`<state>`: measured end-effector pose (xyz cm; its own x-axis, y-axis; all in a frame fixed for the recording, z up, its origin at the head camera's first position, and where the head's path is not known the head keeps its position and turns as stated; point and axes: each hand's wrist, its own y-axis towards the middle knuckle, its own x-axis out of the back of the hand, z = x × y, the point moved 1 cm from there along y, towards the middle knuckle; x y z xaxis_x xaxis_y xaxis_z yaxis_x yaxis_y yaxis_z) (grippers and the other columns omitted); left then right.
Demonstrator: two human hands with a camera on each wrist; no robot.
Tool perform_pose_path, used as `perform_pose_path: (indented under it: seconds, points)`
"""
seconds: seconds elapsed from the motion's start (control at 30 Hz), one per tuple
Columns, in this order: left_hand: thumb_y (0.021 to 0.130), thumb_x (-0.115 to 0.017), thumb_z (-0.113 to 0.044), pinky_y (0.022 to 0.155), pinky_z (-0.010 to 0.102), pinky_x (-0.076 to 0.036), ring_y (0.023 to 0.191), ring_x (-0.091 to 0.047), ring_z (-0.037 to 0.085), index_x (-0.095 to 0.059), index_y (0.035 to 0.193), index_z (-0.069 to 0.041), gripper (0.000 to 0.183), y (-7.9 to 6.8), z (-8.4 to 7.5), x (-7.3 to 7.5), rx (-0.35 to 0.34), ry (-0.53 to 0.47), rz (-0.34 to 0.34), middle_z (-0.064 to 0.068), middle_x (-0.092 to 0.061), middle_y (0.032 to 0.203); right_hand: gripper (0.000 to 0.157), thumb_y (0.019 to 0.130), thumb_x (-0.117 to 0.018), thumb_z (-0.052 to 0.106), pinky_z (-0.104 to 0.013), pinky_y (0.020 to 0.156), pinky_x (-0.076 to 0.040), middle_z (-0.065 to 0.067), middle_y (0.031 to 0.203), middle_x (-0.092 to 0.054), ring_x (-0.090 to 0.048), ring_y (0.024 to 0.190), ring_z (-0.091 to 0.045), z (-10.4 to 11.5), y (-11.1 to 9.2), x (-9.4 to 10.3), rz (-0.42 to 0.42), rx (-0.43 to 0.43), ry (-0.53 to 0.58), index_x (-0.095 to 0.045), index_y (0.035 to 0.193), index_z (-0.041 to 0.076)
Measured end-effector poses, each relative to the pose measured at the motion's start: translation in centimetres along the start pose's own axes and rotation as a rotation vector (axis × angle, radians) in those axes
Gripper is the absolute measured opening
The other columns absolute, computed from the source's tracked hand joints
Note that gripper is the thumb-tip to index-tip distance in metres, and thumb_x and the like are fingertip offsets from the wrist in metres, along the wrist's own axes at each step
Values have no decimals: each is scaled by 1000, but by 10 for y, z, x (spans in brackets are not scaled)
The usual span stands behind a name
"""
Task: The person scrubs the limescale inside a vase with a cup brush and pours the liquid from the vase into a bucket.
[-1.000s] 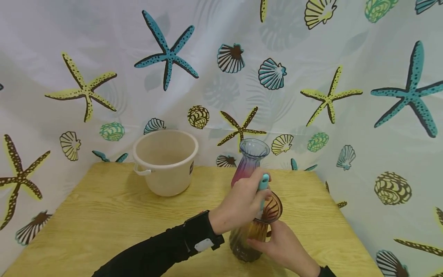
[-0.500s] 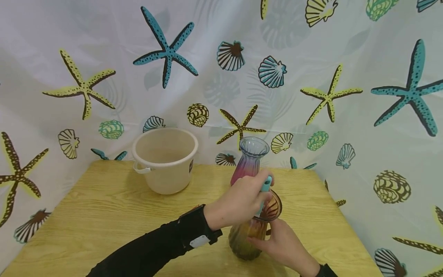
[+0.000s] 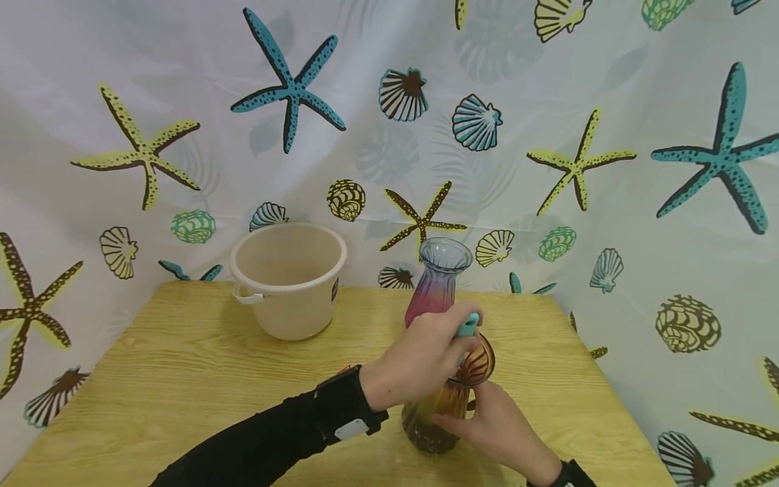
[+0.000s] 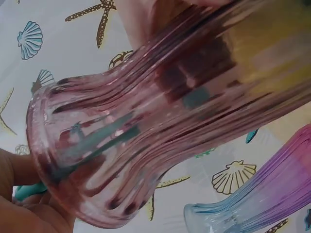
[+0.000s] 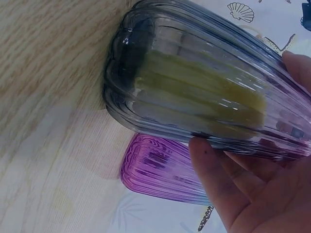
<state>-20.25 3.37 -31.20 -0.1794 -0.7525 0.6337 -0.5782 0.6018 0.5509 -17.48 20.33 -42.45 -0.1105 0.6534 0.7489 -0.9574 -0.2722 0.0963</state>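
My left hand (image 3: 420, 355) grips the teal handle (image 3: 468, 325) of a sponge bottle brush at the mouth of a ribbed glass vase (image 3: 471, 368). The brush's yellow sponge head (image 5: 204, 92) is inside the vase, seen through the glass in the right wrist view. My right hand (image 3: 502, 423) holds the vase's side, fingers curled round it. The vase looks amber with a dark base from the head and leans slightly. In the left wrist view its flared mouth (image 4: 87, 160) is near, the left fingers (image 4: 29, 213) beside the rim.
Behind the hands stands a second vase (image 3: 433, 284), blue at the top and pink below. A cream bucket (image 3: 298, 314) with a white handle sits at the back left of the wooden table (image 3: 201, 379). A curtain (image 3: 389, 155) with starfish and shells hangs behind.
My left hand has shifted slightly and the brush handle's angle has changed, with less of it showing beneath the fingers. The yellow head has moved within the vase. My right hand keeps its hold.
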Motion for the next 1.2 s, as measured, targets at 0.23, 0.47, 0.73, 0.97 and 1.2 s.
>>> perform_pose_path:
  seconds: [0.23,0.47,0.73,0.97,1.2]
  points:
    - [98,-52,-9,62,12,-48,78,-59,-3,-42,105,-15,13,1,4,-2,55,-131,-42,0,-62,88,70,73,-73,57,-36,69,-53,6,114,-58,-55,93,-8,2,0,2,17,-19,16,-47,128,22]
    - [96,-57,-11,66,13,-49,78,-56,-6,-45,104,-17,16,2,0,1,70,-129,26,-2,-62,88,69,75,-70,61,-33,67,-52,9,112,-58,-56,90,-9,0,-1,0,16,4,2,-45,130,27]
    - [97,-55,-9,61,11,-47,66,-53,-4,-48,104,-14,11,3,-12,8,35,-3,166,-3,-62,77,58,75,-70,59,-40,70,-53,14,106,-57,-56,89,-9,-1,0,0,16,40,28,-48,120,31]
    - [98,-51,-7,52,10,-42,57,-46,-2,-47,98,-15,9,0,-22,10,23,7,241,-6,-52,70,47,77,-71,56,-42,71,-54,16,104,-58,-55,89,-8,2,1,-4,48,61,51,-52,113,32]
    - [99,-50,-10,56,12,-38,62,-44,2,-45,98,-13,6,-5,-11,7,-21,51,82,-3,-44,69,70,75,-72,57,-41,71,-53,12,115,-57,-56,95,-9,4,0,-3,21,43,32,-43,132,27]
